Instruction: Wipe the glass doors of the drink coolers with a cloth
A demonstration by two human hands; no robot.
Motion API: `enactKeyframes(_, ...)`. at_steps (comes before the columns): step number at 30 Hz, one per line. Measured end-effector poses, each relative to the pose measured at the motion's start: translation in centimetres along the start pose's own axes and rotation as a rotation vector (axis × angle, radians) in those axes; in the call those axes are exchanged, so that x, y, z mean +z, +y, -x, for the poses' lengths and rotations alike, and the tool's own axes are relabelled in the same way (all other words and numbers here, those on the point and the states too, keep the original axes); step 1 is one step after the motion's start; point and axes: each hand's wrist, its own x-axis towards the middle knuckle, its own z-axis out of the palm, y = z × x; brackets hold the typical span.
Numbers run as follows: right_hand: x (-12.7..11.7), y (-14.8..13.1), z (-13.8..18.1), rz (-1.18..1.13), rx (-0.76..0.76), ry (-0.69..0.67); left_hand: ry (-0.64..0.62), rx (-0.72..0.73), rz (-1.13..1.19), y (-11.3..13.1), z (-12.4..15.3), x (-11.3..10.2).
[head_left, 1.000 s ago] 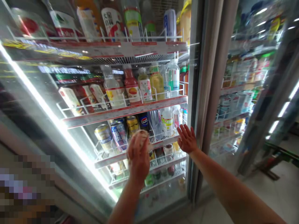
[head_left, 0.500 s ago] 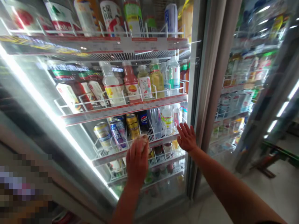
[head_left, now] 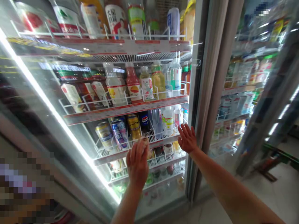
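Note:
My left hand [head_left: 137, 163] is closed, fingers bent over what looks like a crumpled pale cloth [head_left: 145, 143], which shows only at the fingertips. It is at the glass door [head_left: 161, 199] of an upright drinks cooler, in front of the lower shelves. To the right, my right hand [head_left: 187, 138] is open, its fingers spread and laid on the glass near the metal door frame [head_left: 206, 93]. Behind the glass, close to the left hand, are a gold can [head_left: 134, 126], a blue can [head_left: 118, 133] and a dark Pepsi bottle [head_left: 144, 121].
Upper shelves hold several bottles, among them a red-pink drink [head_left: 134, 84]. A bright light strip [head_left: 53, 107] runs down the left side. Another glass-fronted cooler section [head_left: 233, 105] stands to the right, with a green-edged stand [head_left: 280, 152] beyond it on the tiled floor.
My left hand has shifted very slightly downward with the cloth. The right hand stays spread on the glass. The view has moved a little.

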Motion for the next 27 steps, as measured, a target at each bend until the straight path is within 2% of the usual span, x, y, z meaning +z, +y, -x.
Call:
enactKeyframes(4, 0.0, 0.0, 0.0, 0.013, -0.012, -0.002, 0.192, -0.17, -0.097, -2.7, -2.8, -0.5)
enactKeyframes(7, 0.1, 0.1, 0.1, -0.003, -0.015, 0.003, 0.246, -0.225, -0.076, -3.3, -3.6, -0.7)
enactKeyframes(9, 0.2, 0.1, 0.2, -0.013, -0.009, 0.001, 0.206, -0.175, -0.015, -2.0, -2.1, -0.3)
enactKeyframes(12, 0.3, 0.1, 0.3, -0.008, 0.001, -0.011, 0.025, -0.02, 0.084, 0.4, 0.6, 0.4)
enactKeyframes(14, 0.3, 0.1, 0.3, -0.005, 0.008, -0.011, -0.025, 0.014, 0.1, 0.6, 1.0, 0.5)
enactKeyframes(19, 0.1, 0.0, 0.1, -0.008, -0.006, -0.005, 0.225, -0.164, -0.002, -2.8, -2.3, -0.2)
enactKeyframes(21, 0.1, 0.0, 0.1, -0.01, -0.013, 0.011, 0.25, -0.181, 0.0, -2.8, -2.3, -0.3)
enactKeyframes(23, 0.1, 0.1, 0.0, -0.011, -0.01, 0.012, 0.181, -0.134, 0.033, -1.7, -0.7, 0.0)
enactKeyframes(27, 0.1, 0.2, 0.1, -0.004, -0.003, -0.011, -0.025, 0.06, 0.116, 0.3, 2.1, 0.5)
